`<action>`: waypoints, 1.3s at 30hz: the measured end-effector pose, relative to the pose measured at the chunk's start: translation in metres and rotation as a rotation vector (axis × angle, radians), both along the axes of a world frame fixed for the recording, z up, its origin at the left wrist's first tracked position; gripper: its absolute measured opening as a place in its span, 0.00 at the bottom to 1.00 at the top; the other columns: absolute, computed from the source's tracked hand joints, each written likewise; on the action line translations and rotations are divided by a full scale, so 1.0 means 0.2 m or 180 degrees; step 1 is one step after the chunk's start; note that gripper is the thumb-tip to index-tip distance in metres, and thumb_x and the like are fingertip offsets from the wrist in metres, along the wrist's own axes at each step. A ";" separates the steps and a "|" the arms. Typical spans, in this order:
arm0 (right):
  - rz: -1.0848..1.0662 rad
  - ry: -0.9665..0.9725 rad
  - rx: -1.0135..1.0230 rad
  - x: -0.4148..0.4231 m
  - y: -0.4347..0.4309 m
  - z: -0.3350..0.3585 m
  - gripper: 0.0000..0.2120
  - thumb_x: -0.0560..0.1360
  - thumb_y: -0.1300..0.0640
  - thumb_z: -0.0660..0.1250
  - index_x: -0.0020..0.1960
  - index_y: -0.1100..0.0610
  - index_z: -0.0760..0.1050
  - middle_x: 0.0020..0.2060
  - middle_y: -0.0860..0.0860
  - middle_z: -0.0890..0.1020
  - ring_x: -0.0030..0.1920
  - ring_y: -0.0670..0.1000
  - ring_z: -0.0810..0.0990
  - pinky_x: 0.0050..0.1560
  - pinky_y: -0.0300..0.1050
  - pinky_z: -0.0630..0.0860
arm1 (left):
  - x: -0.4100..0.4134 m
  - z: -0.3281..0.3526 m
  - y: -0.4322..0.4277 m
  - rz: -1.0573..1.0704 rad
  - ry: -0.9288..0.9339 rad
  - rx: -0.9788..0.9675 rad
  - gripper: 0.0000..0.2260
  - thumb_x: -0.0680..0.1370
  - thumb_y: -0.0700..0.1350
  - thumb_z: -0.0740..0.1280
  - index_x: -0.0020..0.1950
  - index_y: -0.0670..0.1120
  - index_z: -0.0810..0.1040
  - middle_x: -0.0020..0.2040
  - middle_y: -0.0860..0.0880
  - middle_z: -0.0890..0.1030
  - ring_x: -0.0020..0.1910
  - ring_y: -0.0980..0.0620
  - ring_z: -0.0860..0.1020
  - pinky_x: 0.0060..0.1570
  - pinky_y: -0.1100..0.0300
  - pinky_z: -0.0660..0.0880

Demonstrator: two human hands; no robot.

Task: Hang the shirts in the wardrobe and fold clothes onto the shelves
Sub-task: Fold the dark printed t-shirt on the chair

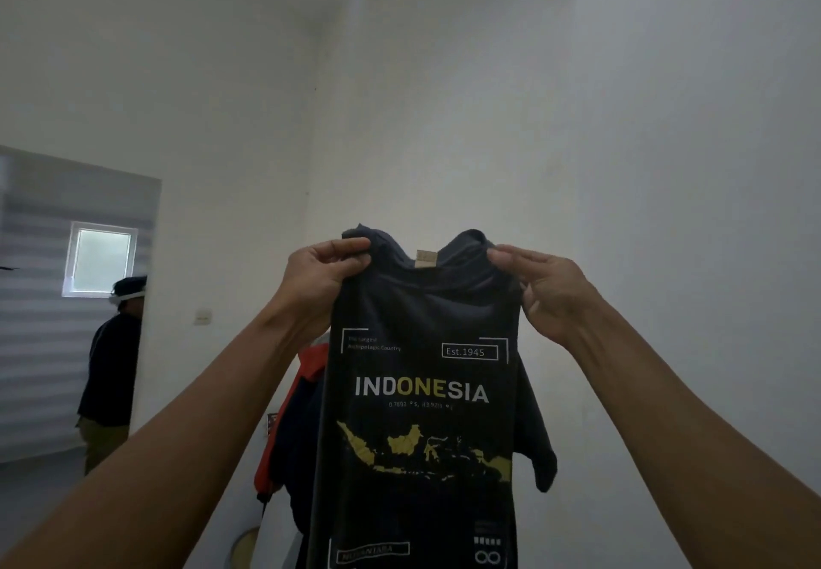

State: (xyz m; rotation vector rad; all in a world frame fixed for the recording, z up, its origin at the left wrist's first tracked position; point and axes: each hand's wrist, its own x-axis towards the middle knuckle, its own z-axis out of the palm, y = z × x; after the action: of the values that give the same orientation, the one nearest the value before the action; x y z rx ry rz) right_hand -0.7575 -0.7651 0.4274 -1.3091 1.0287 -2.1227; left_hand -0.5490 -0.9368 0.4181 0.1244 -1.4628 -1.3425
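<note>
While held up before the white wall [666, 146], the dark T-shirt [422, 395] hangs free, its hem below frame. Bare wall lies above and to the right. An orange-and-dark garment [295, 417] hangs just behind its left edge. Left hand [324, 277] and right hand [544, 291] each pinch a shoulder, arms raised and extended.

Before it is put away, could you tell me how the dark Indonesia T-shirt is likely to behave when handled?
Probably floppy: the T-shirt sags and creases below where the left hand and right hand pinch its shoulders. Likely light, since fingertip pinches seem enough.
</note>
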 end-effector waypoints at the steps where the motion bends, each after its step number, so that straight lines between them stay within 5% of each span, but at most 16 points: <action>1: -0.0032 0.0039 0.0049 -0.01 0.00 -0.01 0.17 0.69 0.66 0.73 0.57 0.67 0.79 0.48 0.59 0.86 0.44 0.52 0.87 0.44 0.44 0.83 | 0.00 0.00 -0.01 -0.0025 -0.0021 -0.0019 0.09 0.77 0.35 0.68 0.55 0.43 0.83 0.58 0.42 0.81 0.56 0.44 0.81 0.50 0.54 0.82; 6: -0.0526 0.0255 0.0263 -0.06 -0.03 -0.03 0.07 0.75 0.72 0.68 0.49 0.62 0.78 0.48 0.61 0.82 0.45 0.57 0.84 0.44 0.47 0.82 | 0.02 -0.02 -0.03 -0.0005 -0.0333 -0.0414 0.15 0.78 0.32 0.66 0.62 0.45 0.80 0.63 0.46 0.79 0.59 0.48 0.80 0.58 0.52 0.79; 10: -0.1427 0.1274 0.0697 -0.06 -0.02 -0.04 0.11 0.76 0.68 0.68 0.41 0.54 0.76 0.42 0.52 0.82 0.43 0.51 0.80 0.35 0.39 0.75 | 0.03 -0.04 -0.01 0.0182 -0.0930 -0.0664 0.19 0.80 0.34 0.65 0.68 0.50 0.76 0.63 0.49 0.77 0.55 0.53 0.79 0.41 0.64 0.81; 13: -0.1935 0.1704 0.1025 -0.05 -0.02 -0.06 0.10 0.79 0.69 0.64 0.42 0.56 0.75 0.42 0.53 0.80 0.41 0.52 0.78 0.35 0.43 0.79 | 0.02 -0.07 0.00 0.0100 -0.1183 -0.0639 0.19 0.80 0.35 0.65 0.67 0.54 0.75 0.68 0.50 0.71 0.58 0.49 0.77 0.44 0.56 0.82; 16: -0.1454 0.1178 0.1052 -0.03 -0.03 -0.08 0.12 0.81 0.69 0.57 0.45 0.56 0.72 0.45 0.57 0.77 0.45 0.56 0.77 0.40 0.58 0.81 | 0.01 -0.11 0.01 -0.0105 -0.1142 -0.0590 0.19 0.80 0.36 0.65 0.66 0.54 0.76 0.68 0.48 0.71 0.61 0.45 0.77 0.56 0.43 0.80; 21: 0.0464 -0.0371 0.0168 -0.04 -0.06 -0.15 0.11 0.82 0.65 0.54 0.46 0.55 0.70 0.49 0.58 0.79 0.47 0.57 0.78 0.43 0.50 0.80 | 0.00 -0.14 0.00 -0.0190 -0.0702 -0.0481 0.20 0.79 0.35 0.66 0.68 0.52 0.74 0.69 0.46 0.71 0.61 0.42 0.77 0.55 0.42 0.80; 26: 0.0634 -0.0431 -0.0162 -0.03 -0.08 -0.16 0.11 0.80 0.67 0.58 0.59 0.59 0.75 0.55 0.60 0.80 0.51 0.57 0.80 0.51 0.51 0.82 | -0.01 -0.14 0.00 -0.0101 -0.0632 -0.0707 0.25 0.75 0.33 0.70 0.67 0.54 0.74 0.69 0.45 0.70 0.61 0.41 0.79 0.57 0.43 0.79; 32: 0.0271 -0.0153 -0.0101 -0.03 -0.05 -0.15 0.22 0.77 0.74 0.62 0.66 0.56 0.68 0.55 0.62 0.79 0.46 0.57 0.82 0.41 0.49 0.83 | 0.00 -0.16 0.01 0.0032 -0.0319 -0.0556 0.15 0.76 0.31 0.67 0.55 0.51 0.77 0.67 0.45 0.73 0.61 0.42 0.77 0.50 0.49 0.81; 36: 0.0225 -0.0340 0.0026 -0.01 -0.06 -0.15 0.15 0.78 0.71 0.63 0.56 0.54 0.67 0.51 0.61 0.79 0.43 0.56 0.82 0.38 0.49 0.83 | 0.00 -0.17 -0.01 -0.0139 -0.0212 -0.0223 0.10 0.77 0.35 0.68 0.40 0.48 0.76 0.59 0.41 0.78 0.59 0.41 0.78 0.48 0.50 0.80; 39: 0.0253 -0.0465 0.0057 0.01 -0.07 -0.16 0.11 0.79 0.70 0.62 0.45 0.56 0.73 0.46 0.58 0.81 0.41 0.55 0.83 0.35 0.46 0.82 | 0.00 -0.17 0.01 0.0009 -0.0138 -0.0002 0.10 0.77 0.35 0.69 0.38 0.47 0.80 0.53 0.42 0.81 0.56 0.43 0.79 0.55 0.48 0.80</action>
State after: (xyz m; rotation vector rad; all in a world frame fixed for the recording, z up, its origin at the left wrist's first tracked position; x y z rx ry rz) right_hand -0.7560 -0.7799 0.3963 -1.1483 0.9182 -2.1098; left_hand -0.5493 -0.9346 0.3843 0.1559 -1.4988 -1.3444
